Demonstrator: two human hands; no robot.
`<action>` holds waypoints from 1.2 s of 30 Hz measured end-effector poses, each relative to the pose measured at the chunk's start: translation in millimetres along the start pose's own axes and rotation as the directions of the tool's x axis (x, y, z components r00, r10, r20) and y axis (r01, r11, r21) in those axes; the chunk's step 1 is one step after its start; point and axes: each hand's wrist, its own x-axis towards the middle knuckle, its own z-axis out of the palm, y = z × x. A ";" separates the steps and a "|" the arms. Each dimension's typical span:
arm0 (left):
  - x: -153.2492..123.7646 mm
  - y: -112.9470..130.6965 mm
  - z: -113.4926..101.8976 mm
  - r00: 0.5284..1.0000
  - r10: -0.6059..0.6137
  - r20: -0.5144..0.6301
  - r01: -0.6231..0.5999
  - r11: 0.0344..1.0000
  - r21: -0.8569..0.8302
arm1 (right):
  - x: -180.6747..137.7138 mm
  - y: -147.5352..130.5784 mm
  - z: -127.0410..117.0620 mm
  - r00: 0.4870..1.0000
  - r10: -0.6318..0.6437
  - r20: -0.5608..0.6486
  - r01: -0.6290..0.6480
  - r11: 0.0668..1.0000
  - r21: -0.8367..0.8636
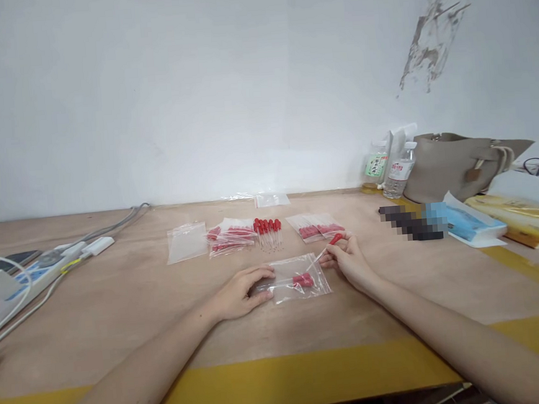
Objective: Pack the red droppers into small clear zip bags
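A clear zip bag (pixel 283 293) lies flat on the table, with several red-bulbed droppers (pixel 302 280) inside it. My left hand (pixel 242 293) holds the bag's left end, fingers and thumb at its edges. My right hand (pixel 348 259) pinches another dropper (pixel 336 238) by its red bulb. Its thin clear tube points down-left at the bag's right end; I cannot tell if the tip is inside. Behind the bag lies a row of loose droppers (pixel 267 226) with red bulbs pointing away from me.
Filled bags (pixel 231 237) lie left of the row, more filled bags (pixel 316 228) right. A flat clear bag (pixel 187 242) is further left. A power strip (pixel 24 290) with cables is far left. Bottles (pixel 398 173), a grey handbag (pixel 457 165) and tissue packs (pixel 522 216) stand right.
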 end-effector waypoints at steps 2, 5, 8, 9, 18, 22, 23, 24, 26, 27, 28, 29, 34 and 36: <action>0.1 0.3 0.1 1.000 -0.004 -0.003 0.004 1.000 0.003 | -0.2 -1.9 -0.2 1.000 0.025 -0.019 -0.025 1.000 0.007; -0.1 0.3 0.4 1.000 -0.006 -0.011 0.006 1.000 0.006 | -1.4 -4.5 -0.5 0.991 0.129 0.036 -0.129 0.992 -0.016; -0.5 -0.2 0.8 1.000 -0.007 -0.015 0.007 1.000 0.003 | -0.6 -6.2 -5.9 0.977 0.151 0.151 -0.129 0.981 -0.148; -0.6 -0.4 0.8 1.000 -0.006 -0.016 0.006 1.000 0.003 | 0.7 -6.8 -9.3 0.971 0.136 0.194 -0.094 0.973 -0.213; -1.4 -1.8 1.0 1.000 -0.014 0.001 0.014 1.000 0.010 | 15.2 -15.8 -32.7 0.947 0.135 0.291 0.026 0.872 -0.489; -1.2 0.0 -0.4 1.000 -0.028 0.007 0.028 1.000 0.010 | 10.3 -11.8 -26.0 0.912 0.120 0.392 0.123 0.832 -0.541; -1.0 0.4 -0.6 0.999 -0.032 0.007 0.032 0.999 0.010 | 8.8 -10.3 -23.9 0.900 0.109 0.423 0.161 0.818 -0.552; -0.9 0.7 -0.8 0.999 -0.036 0.007 0.036 0.999 0.010 | 7.4 -8.7 -21.8 0.886 0.100 0.452 0.195 0.805 -0.560; -0.6 1.1 -0.6 0.999 -0.039 0.002 0.039 0.999 0.008 | 5.1 -5.8 -18.2 0.866 0.081 0.493 0.248 0.787 -0.565; -0.5 1.1 -0.4 0.999 -0.039 0.000 0.039 0.999 0.006 | 4.3 -4.7 -16.7 0.860 0.065 0.506 0.272 0.781 -0.562; -0.4 1.1 -0.1 0.999 -0.039 -0.002 0.039 0.999 0.004 | 3.6 -3.7 -15.4 0.857 0.045 0.514 0.294 0.775 -0.559; -0.3 1.1 0.1 0.999 -0.036 -0.004 0.036 0.999 0.003 | 3.2 -2.9 -14.4 0.856 0.024 0.516 0.315 0.766 -0.560; 0.0 1.9 0.0 1.000 -0.018 -0.001 0.018 1.000 0.004 | 2.9 -3.3 -12.4 0.882 -0.010 0.470 0.356 0.669 -0.653; 0.3 2.5 -0.5 1.000 -0.017 -0.002 0.017 1.000 0.005 | 2.1 -4.8 -11.5 0.877 -0.012 0.480 0.375 0.643 -0.668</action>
